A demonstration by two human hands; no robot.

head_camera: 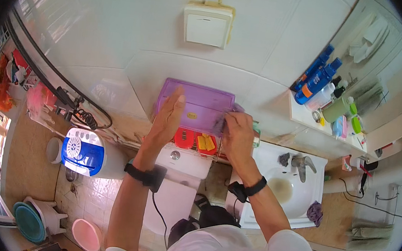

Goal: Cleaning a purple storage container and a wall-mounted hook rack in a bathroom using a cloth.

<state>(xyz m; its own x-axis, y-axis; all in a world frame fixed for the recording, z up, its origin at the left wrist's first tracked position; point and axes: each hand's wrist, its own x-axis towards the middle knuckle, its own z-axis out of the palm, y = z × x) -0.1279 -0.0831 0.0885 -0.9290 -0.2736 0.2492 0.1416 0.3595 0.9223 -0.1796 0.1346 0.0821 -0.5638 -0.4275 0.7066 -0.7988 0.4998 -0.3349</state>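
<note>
A purple plastic storage box with a small gold label stands on the wire rack above the toilet, against the tiled wall. My left hand is held flat over its left end, fingers straight, with nothing gripped; whether the palm touches the box I cannot tell. At the box's right end, my right hand grips a dark purple-grey cloth, which is blurred. Just in front of the box, a red soap dish with yellow pieces sits beside another red plastic item.
Below the rack is the white toilet. To the right, a washbasin has a metal faucet and a crumpled purple cloth on its rim. Bottles crowd a shelf. A blue-and-white washing machine stands left.
</note>
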